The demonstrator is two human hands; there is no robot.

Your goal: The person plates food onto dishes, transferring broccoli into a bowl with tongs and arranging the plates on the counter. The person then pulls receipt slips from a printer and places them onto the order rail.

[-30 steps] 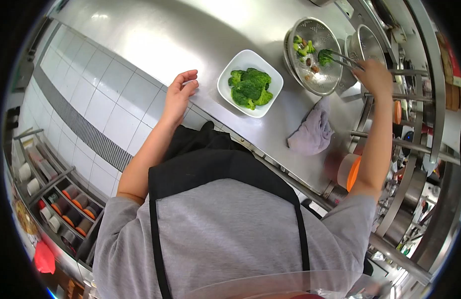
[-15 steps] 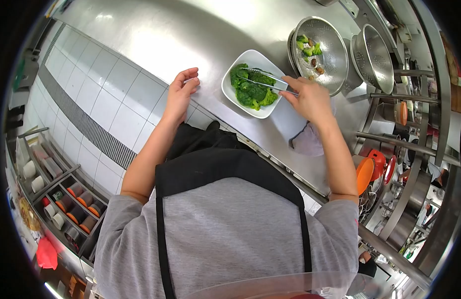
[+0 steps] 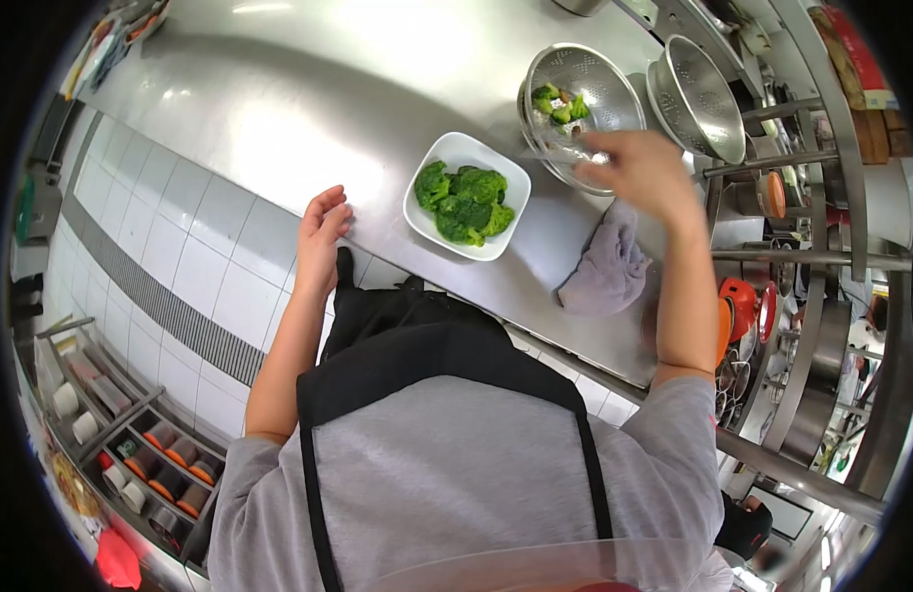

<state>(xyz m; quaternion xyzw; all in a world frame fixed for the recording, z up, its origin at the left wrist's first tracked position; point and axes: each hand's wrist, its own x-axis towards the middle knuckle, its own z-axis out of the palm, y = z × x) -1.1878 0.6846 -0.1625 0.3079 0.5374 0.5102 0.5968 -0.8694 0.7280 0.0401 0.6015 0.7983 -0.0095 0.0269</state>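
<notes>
My right hand (image 3: 646, 170) is over the near rim of a perforated steel colander (image 3: 614, 94), smeared by motion. It grips metal tongs (image 3: 555, 155), which show only as a faint blur reaching into the colander. Several broccoli florets (image 3: 563, 107) and small brown pieces lie inside. A white square bowl (image 3: 515, 212) stands on the steel counter, with a heap of green broccoli (image 3: 466, 205) in it. Left of the bowl, my left hand (image 3: 325, 229) hovers by the counter's edge with loosely curled fingers and nothing in them.
A crumpled grey cloth (image 3: 606, 268) lies on the counter (image 3: 308, 118) below the colander. A second colander (image 3: 701, 99) stands to the right, beside metal rails and shelving. Racks with cups (image 3: 170, 464) are at lower left, across the tiled floor (image 3: 210, 237).
My right hand has moved with the tongs from the broccoli in the bowl to the colander. The camera view has shifted a little. My left hand stays loosely open.
</notes>
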